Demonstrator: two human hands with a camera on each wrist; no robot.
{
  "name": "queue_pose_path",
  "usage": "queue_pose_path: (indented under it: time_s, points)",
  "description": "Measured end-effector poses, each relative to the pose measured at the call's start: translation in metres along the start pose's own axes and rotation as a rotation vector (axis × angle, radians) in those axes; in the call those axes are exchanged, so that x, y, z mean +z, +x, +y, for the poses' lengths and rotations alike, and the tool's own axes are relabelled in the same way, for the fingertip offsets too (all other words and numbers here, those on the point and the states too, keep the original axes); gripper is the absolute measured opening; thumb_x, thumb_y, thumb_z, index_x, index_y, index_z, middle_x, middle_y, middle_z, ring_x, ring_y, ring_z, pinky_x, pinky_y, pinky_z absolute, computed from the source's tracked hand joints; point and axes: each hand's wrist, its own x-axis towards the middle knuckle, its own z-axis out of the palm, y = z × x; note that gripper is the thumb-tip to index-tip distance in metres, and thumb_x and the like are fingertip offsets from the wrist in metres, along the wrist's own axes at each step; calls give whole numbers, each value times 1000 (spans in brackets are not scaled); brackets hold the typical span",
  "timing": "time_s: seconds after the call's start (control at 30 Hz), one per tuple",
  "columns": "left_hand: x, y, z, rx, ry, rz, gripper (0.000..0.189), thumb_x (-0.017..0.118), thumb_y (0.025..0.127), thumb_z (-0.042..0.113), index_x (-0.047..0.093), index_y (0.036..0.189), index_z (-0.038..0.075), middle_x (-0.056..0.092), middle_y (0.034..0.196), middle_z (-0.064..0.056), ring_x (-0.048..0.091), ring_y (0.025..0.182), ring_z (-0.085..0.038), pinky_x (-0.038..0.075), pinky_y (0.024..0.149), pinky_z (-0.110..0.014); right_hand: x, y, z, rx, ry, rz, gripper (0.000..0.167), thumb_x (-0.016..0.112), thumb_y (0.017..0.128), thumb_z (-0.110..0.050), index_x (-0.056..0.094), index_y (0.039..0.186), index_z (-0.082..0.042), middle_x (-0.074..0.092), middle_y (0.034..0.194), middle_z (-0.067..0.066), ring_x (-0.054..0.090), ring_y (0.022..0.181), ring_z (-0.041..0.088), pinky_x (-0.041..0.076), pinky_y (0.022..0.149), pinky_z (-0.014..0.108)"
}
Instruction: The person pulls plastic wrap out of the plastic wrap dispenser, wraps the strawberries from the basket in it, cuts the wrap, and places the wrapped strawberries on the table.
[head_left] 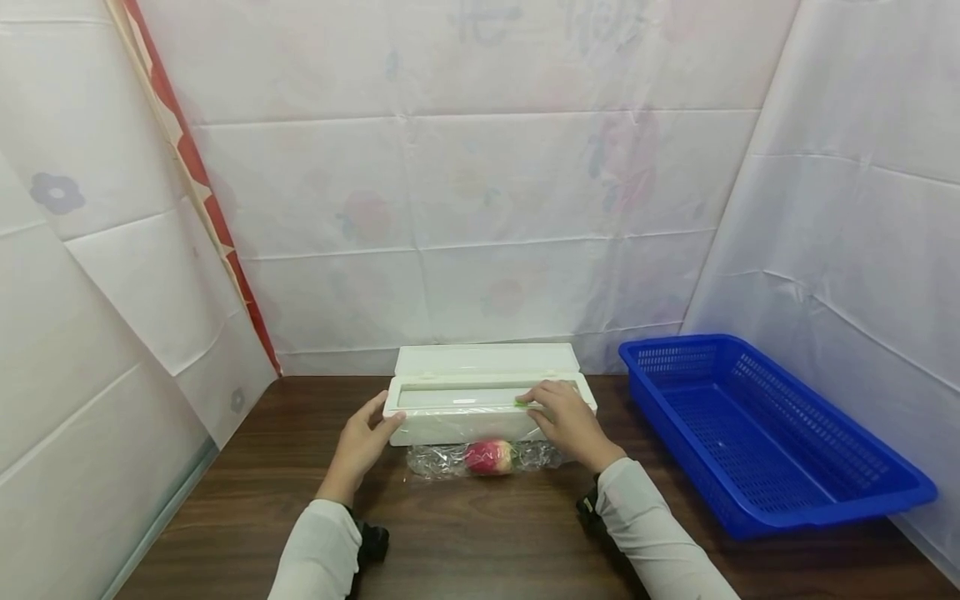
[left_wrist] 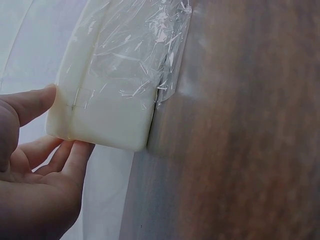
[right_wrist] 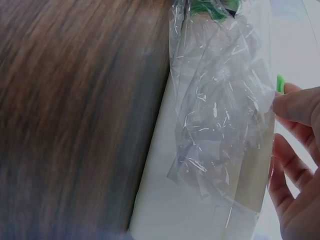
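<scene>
A long white cling film dispenser [head_left: 442, 431] stands on the table with its lid [head_left: 487, 358] tipped back. My left hand [head_left: 357, 446] holds the dispenser's left end, thumb on one side and fingers around the corner in the left wrist view. At the right part of the top edge, my right hand [head_left: 568, 423] pinches a small green slider [head_left: 521, 402]. Clear cling film [right_wrist: 215, 115] drapes down the front face of the dispenser. In front of it lies a red and yellow fruit [head_left: 487, 457], with crinkled film [head_left: 435, 461] around it.
A blue plastic basket [head_left: 720, 517] with perforated sides sits at the right of the brown wooden table [head_left: 465, 542]. White patterned sheets [head_left: 480, 183] hang behind and on both sides, close behind the dispenser.
</scene>
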Motion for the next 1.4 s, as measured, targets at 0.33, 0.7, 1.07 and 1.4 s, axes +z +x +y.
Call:
queue_pose_path:
  time_s: [0.33,0.7,1.07,1.4]
  points:
    - [-1,0,-1,0,-1,-3,69,64,100,31,33,156,4,40,152,-24,44,136,-42,43,104,-54,-1,2,6,-33,53,-53,27,77,87,-3,74,111,-15,71,108,0,59,99,22,45,87,42]
    - [-1,0,-1,6,16,3,69,63,100,30,32,156,4,41,151,-25,44,135,-43,44,103,-54,-6,10,8,-107,71,-142,35,73,87,1,72,119,-14,70,118,4,61,105,27,47,91,48]
    - [0,2,-1,-1,23,4,68,63,101,30,32,156,3,40,152,-24,44,135,-42,44,104,-54,-11,15,8,-128,48,-245,41,67,92,2,69,128,-18,68,123,3,59,107,29,35,106,64]
    - [0,2,-2,-3,13,-5,71,63,100,33,31,157,4,40,152,-24,42,137,-42,43,105,-54,-11,16,10,-146,54,-262,45,64,90,3,69,129,-18,68,124,4,60,112,27,33,107,65]
